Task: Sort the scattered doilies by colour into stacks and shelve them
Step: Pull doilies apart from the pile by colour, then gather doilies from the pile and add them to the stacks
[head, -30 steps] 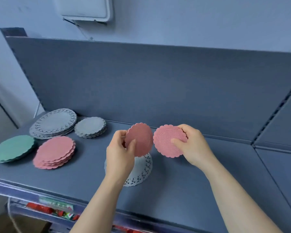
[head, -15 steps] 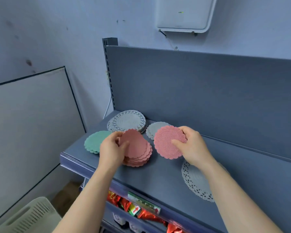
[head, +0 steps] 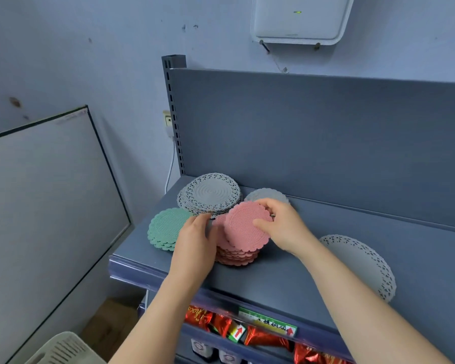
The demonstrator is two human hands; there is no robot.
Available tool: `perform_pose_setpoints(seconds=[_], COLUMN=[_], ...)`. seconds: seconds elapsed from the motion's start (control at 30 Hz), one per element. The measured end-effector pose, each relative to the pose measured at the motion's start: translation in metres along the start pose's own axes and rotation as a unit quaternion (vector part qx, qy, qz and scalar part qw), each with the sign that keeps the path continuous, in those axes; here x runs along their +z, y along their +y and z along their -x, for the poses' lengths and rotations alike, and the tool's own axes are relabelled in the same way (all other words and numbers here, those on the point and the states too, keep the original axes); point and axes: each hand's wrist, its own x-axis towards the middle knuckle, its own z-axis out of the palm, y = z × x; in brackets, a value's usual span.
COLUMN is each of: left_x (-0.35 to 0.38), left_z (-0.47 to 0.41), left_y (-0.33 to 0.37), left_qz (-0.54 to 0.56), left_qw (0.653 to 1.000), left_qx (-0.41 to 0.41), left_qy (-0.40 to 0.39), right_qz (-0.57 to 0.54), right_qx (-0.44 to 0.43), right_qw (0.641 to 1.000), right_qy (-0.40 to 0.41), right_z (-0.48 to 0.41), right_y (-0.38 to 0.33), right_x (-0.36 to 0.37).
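Note:
My right hand (head: 283, 225) pinches a pink scalloped doily (head: 243, 228) by its right rim and holds it tilted just above the pink stack (head: 237, 256) near the shelf's front edge. My left hand (head: 196, 244) rests at the stack's left side, fingers curled against another pink doily there; how it holds it is hidden. Left of that lies a green stack (head: 164, 229). Behind stand a stack of large grey lace doilies (head: 210, 194) and a small grey stack (head: 267, 195), partly hidden by my right hand. A single large white lace doily (head: 363, 264) lies alone to the right.
The grey shelf (head: 286, 282) has a tall back panel (head: 313, 132) and a front lip with a green price label (head: 267, 323). Red foil packets (head: 221, 323) fill the shelf below. A white board (head: 45, 195) leans at the left, with a pale plastic basket (head: 63, 349) by the floor.
My view swung left and nearer to the stacks. My left hand brought its pink doily down onto the pink stack, and my right hand carried its pink doily leftward over that stack.

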Motion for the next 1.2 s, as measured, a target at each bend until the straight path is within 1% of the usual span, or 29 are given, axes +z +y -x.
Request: perform_pose_setpoints(seconds=[0.13, 0.23, 0.33, 0.47, 0.57, 0.67, 0.73, 0.8, 0.87, 1.07, 1.13, 1.2], left_x=[-0.003, -0.003, 0.003, 0.020, 0.041, 0.069, 0.088, 0.104, 0.116, 0.131, 0.131, 0.129], left_z=[0.009, 0.015, 0.018, 0.017, 0.019, 0.026, 0.031, 0.035, 0.039, 0.038, 0.040, 0.043], left_y=[-0.003, -0.001, 0.007, 0.030, 0.056, 0.080, 0.095, 0.113, 0.131, 0.154, 0.154, 0.152], left_qz=[0.012, 0.017, 0.020, 0.026, 0.035, 0.020, -0.018, -0.064, -0.068, -0.029, -0.019, -0.027], left_qw=[1.000, 0.999, 0.999, 0.998, 0.996, 0.993, 0.988, 0.978, 0.972, 0.969, 0.968, 0.972], left_qx=[0.014, 0.022, 0.037, 0.058, 0.082, 0.094, 0.089, 0.068, 0.037, -0.069, -0.077, -0.057], left_qy=[0.011, 0.023, 0.024, 0.020, -0.008, -0.071, -0.128, -0.187, -0.224, -0.235, -0.237, -0.227], right_qz=[0.084, 0.191, 0.232, 0.222, 0.229, 0.258, 0.275, 0.284, 0.276, 0.189, 0.183, 0.184], right_qx=[0.007, -0.020, -0.027, -0.025, 0.005, 0.063, 0.114, 0.165, 0.194, 0.207, 0.188, 0.174], right_qw=[0.996, 0.981, 0.972, 0.974, 0.972, 0.964, 0.954, 0.944, 0.939, 0.956, 0.960, 0.962], right_qy=[-0.011, -0.009, 0.012, 0.047, 0.060, 0.027, -0.007, -0.042, -0.070, -0.088, -0.095, -0.104], right_z=[-0.009, -0.011, -0.007, 0.012, 0.030, 0.048, 0.059, 0.068, 0.074, 0.075, 0.073, 0.070], right_y=[-0.001, 0.000, 0.004, 0.021, 0.046, 0.072, 0.086, 0.099, 0.111, 0.130, 0.133, 0.136], right_x=[0.018, 0.025, 0.019, -0.013, -0.052, -0.094, -0.119, -0.137, -0.147, -0.160, -0.161, -0.162])
